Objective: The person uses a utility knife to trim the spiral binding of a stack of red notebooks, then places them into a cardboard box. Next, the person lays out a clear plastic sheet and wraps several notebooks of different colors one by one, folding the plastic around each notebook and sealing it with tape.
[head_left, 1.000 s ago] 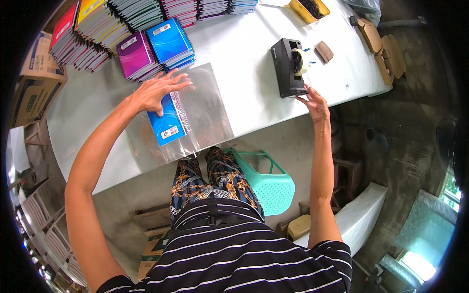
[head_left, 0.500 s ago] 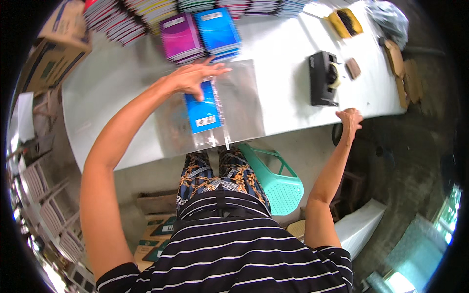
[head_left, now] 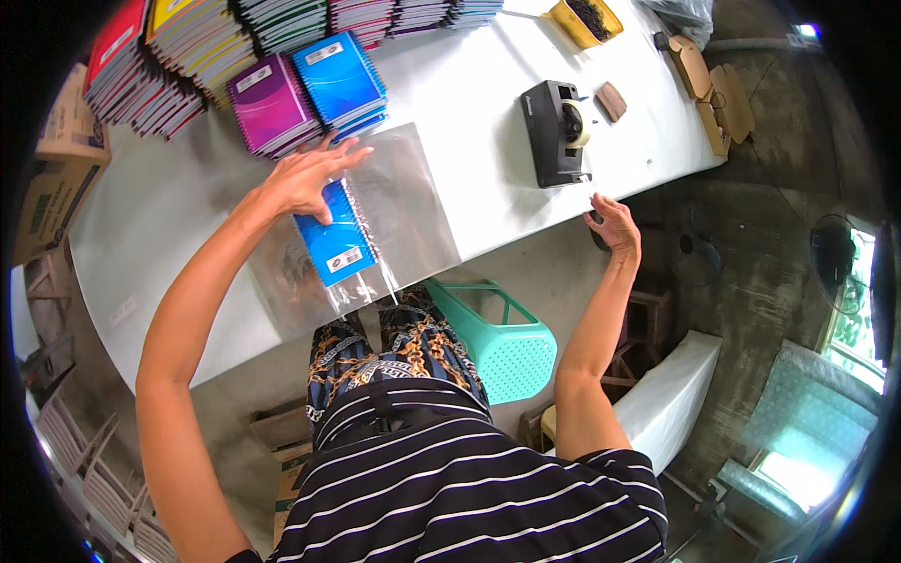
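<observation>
Left hand (head_left: 305, 178) flat (fingers spread); right hand (head_left: 615, 223) loosely curled.

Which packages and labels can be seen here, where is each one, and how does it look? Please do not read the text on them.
Clear plastic sleeve: flat on the white table, under the left hand.
White label: small rectangle on the blue notebook inside the sleeve.
White labels: on the purple notebook and the other blue notebook, at the table's far side.
Cardboard boxes: brown, beyond the table's left end.
</observation>
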Tool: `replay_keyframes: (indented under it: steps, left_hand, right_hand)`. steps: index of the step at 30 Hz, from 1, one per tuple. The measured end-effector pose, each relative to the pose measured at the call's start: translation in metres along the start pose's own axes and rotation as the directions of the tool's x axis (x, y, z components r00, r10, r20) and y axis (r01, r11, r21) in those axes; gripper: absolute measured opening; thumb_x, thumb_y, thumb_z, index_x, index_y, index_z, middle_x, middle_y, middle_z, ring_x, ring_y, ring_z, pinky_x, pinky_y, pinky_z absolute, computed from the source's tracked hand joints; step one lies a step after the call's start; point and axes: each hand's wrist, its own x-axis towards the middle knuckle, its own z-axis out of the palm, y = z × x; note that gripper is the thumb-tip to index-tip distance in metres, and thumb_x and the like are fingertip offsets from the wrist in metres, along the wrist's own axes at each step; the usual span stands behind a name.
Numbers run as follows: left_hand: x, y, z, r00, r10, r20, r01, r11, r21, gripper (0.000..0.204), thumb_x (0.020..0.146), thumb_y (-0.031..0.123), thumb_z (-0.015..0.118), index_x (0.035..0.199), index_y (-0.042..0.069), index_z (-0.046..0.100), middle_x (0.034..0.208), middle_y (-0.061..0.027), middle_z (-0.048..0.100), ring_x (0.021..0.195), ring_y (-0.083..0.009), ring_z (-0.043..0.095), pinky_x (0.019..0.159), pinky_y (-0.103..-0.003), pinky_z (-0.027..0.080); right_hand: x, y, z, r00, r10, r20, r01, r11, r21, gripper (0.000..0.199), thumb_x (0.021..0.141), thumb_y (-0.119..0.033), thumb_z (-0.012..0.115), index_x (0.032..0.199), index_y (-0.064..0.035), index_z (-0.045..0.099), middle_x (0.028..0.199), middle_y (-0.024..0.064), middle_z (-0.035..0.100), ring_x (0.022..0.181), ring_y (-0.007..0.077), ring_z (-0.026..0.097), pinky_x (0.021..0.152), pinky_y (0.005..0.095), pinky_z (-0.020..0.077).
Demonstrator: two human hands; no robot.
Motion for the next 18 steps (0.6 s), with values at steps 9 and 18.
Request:
replay_keyframes:
  steps: [9,18]
  left_hand:
    - [-0.005,0.006,-0.007,0.998,-0.055,0.018,0.054,0.997,0.062,0.128,0.037,0.015,0.086,0.149,0.039,0.026,0.157,0.0040,0.024,0.146,-0.0278,0.019,0.113,-0.059,0.029]
    - [-0.015,-0.011,-0.001,0.993,-0.057,-0.099,0.049,0.995,-0.082,0.132,0.034,0.015,0.085,0.150,0.037,0.024,0.155,0.0001,0.031,0.138,-0.0303,0.036,0.108,-0.046,0.041]
  right_hand:
    - [0.006,0.010,0.012,0.999,0.012,-0.037,-0.015,0.997,-0.073,0.024,0.085,-0.016,0.073,0.100,0.0015,0.067,0.099,0.0031,0.064,0.101,0.0133,0.054,0.091,0.0414,0.0414]
    - [-0.001,-0.004,0.052,0.859,-0.500,-0.113,-0.126,0.007,-0.992,0.027,0.072,-0.029,0.078,0.086,-0.0064,0.073,0.087,0.0150,0.058,0.090,0.0283,0.055,0.072,0.0446,0.0465]
